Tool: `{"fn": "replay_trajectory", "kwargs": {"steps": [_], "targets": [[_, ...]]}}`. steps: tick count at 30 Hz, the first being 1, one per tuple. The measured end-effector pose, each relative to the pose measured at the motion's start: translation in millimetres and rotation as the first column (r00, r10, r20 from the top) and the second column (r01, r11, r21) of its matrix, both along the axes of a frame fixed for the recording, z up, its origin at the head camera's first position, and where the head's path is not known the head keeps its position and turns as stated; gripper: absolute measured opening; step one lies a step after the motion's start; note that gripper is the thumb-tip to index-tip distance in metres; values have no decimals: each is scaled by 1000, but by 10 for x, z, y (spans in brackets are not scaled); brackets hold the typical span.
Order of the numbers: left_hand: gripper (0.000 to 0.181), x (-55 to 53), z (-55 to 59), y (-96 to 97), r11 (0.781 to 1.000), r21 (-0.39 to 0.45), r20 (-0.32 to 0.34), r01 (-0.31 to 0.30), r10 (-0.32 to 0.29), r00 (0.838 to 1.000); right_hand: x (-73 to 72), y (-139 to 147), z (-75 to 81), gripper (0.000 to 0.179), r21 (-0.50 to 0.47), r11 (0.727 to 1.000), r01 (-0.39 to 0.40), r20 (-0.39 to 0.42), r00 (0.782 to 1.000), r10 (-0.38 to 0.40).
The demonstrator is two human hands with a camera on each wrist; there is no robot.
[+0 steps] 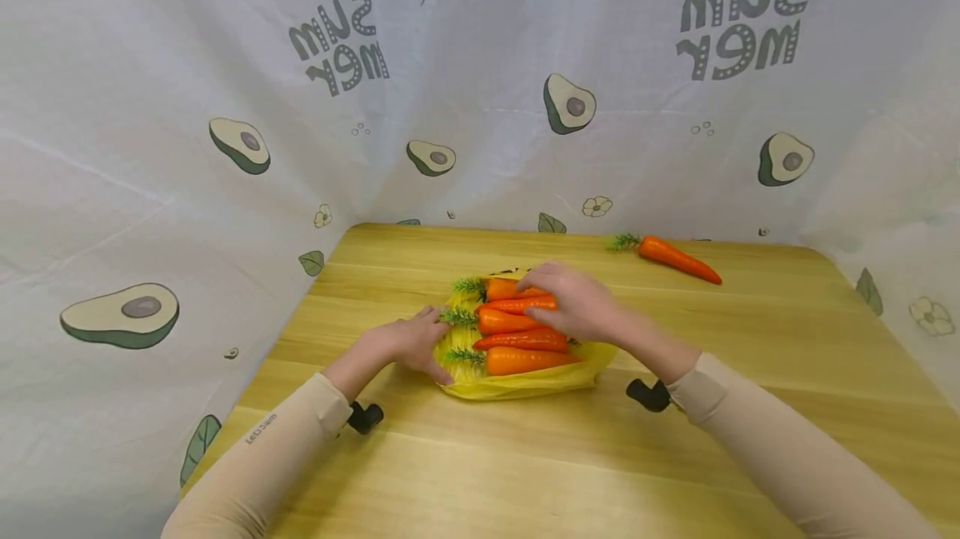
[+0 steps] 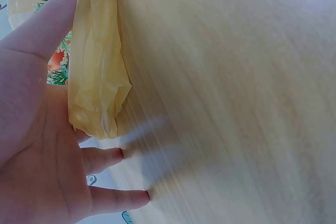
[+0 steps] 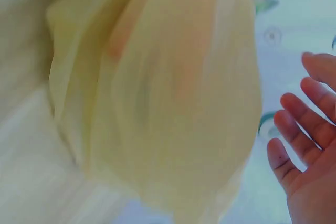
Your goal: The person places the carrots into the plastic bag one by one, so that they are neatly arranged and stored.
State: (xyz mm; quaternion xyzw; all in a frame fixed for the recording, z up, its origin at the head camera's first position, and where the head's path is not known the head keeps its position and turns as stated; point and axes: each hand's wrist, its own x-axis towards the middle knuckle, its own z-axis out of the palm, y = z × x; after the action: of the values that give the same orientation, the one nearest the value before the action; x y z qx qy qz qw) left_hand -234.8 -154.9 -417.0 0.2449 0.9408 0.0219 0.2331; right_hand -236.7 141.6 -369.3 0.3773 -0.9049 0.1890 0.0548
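Note:
Several orange carrots (image 1: 525, 360) with green tops lie side by side in a yellow plastic bag (image 1: 510, 390), their tops pointing left. At the bag's left end is my left hand (image 1: 415, 344), fingers spread. In the left wrist view its thumb reaches behind a fold of the bag (image 2: 95, 61), while two straight fingertips come down at the table. My right hand (image 1: 576, 303) is over the right part of the carrots and hides some of them. The right wrist view shows that hand (image 3: 310, 135) with loosely extended fingers, beside the bag (image 3: 178, 103).
A single loose carrot (image 1: 678, 260) with a green top lies near the back right of the wooden table (image 1: 480, 472). Behind the table hangs a white curtain (image 1: 480, 89) printed with avocados. Black wrist mounts (image 1: 366, 417) hang beneath both forearms.

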Motion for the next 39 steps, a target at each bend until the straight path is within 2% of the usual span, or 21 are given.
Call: {"fn": "replay_trajectory", "kwargs": {"steps": [2,10,16,23,29,35,39], "targets": [[104,-9,-7,-2,1000,0,-3,3,-3,1000,-74,106,42,29,-15,999,47,14,999,-47],[106,-22,-24,-21,1000,4,-4,11,-11,1000,-428,489,74,25,-128,977,170,-46,983,-177],[106,-30,-42,-36,1000,5,-6,12,-12,1000,-656,771,34,30,-130,949,286,31,958,-285],[106,-39,-49,-30,1000,6,-9,9,-9,1000,-833,1048,-23,39,-135,918,372,113,926,-359],[106,-30,-28,-24,1000,5,-3,18,-18,1000,-991,1260,-159,46,-75,894,442,177,888,-424],[107,-19,-7,-19,1000,7,-3,10,-10,1000,-1123,1427,-287,50,6,871,492,153,860,-487],[107,-24,-13,-22,1000,7,-8,9,-9,1000,-1167,1527,-366,55,46,857,513,168,842,-513]]}}
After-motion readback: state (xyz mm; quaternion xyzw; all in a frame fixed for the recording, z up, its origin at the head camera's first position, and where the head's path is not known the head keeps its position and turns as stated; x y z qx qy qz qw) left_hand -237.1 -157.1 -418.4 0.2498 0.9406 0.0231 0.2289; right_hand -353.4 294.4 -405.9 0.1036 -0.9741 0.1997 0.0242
